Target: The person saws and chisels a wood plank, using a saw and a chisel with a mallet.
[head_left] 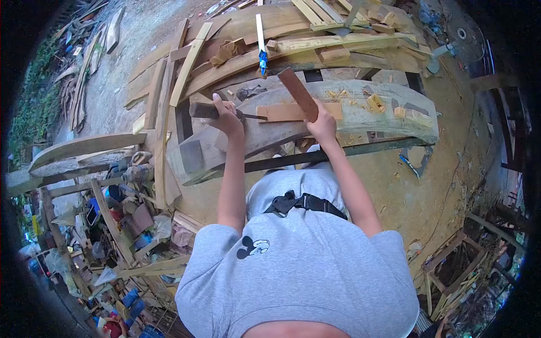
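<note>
My left hand [227, 118] is wrapped round a chisel, its dark wooden handle [203, 110] sticking out to the left and its thin metal shaft [251, 116] pointing right. The chisel's tip meets a flat reddish-brown board [279, 112] that lies on a thick weathered wooden bench [389, 127]. In my right hand [323, 127] is a flat brown wooden bar [297, 92], gripped near its lower end and tilted up to the left above the board. The bar and the hand cover part of the board.
Wood shavings and small blocks [375, 102] lie on the bench's right side. Beyond it are stacked planks [248, 62] and a blue-handled tool [263, 61]. Cluttered wooden racks [112, 219] stand at left. A fan [463, 35] is at upper right, a wooden frame [455, 262] at lower right.
</note>
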{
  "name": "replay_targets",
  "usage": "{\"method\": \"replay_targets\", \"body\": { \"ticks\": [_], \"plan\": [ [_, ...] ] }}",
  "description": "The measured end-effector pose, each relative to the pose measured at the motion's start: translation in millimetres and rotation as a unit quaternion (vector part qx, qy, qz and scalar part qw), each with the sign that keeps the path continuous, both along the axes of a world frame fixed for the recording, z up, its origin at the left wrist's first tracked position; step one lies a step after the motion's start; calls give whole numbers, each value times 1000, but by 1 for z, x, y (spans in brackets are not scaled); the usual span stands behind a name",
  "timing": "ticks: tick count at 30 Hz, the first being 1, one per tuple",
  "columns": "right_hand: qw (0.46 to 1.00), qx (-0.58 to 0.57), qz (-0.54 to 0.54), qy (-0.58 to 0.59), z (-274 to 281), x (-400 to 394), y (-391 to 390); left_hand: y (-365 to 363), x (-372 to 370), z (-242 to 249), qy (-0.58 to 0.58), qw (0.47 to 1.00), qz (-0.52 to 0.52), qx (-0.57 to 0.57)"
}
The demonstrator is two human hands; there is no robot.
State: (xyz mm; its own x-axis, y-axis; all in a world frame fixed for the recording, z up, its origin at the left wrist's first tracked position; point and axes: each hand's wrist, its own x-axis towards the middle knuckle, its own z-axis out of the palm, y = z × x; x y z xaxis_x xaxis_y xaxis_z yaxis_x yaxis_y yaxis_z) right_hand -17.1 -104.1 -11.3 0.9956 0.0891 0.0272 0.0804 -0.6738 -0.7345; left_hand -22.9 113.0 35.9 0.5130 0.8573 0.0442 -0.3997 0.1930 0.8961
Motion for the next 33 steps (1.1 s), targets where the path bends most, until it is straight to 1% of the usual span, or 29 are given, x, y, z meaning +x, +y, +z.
{"method": "replay_targets", "body": {
  "ticks": [2, 4, 7, 11, 13, 17, 19, 21, 23, 28, 33],
  "plan": [
    [1000, -1, -1, 1, 0, 0, 0, -4, 1, 3, 12, 1000, -5, 0],
    [1000, -1, 0, 1, 0, 0, 0, -6, 2, 6, 22, 999, -5, 40],
    [1000, -1, 0, -4, 0, 0, 0, -6, 6, 2, 1, 999, -7, 37],
    [1000, -6, -2, 2, 1, 0, 0, -7, 8, -5, 5, 999, -4, 52],
    [1000, -3, -4, 6, 2, 0, 0, -12, 9, 1, 52, 997, 8, 56],
    [1000, -2, -2, 10, 0, 0, -1, -22, 11, 5, 60, 997, 14, 55],
    [1000, -5, 0, 12, -1, 0, -1, -21, 16, -3, 64, 988, 18, 141],
    [1000, -10, -6, -11, -2, 0, -1, -23, 21, -9, 56, 988, 16, 141],
    [1000, -8, -4, -8, -2, 0, 0, -25, 23, -11, 47, 989, 15, 141],
    [1000, 1, -3, 0, -1, 0, -1, -28, 22, -7, 73, 976, 4, 205],
    [1000, -10, -3, -3, -3, 0, 0, -30, 24, -7, 87, 969, 18, 230]
  ]
}}
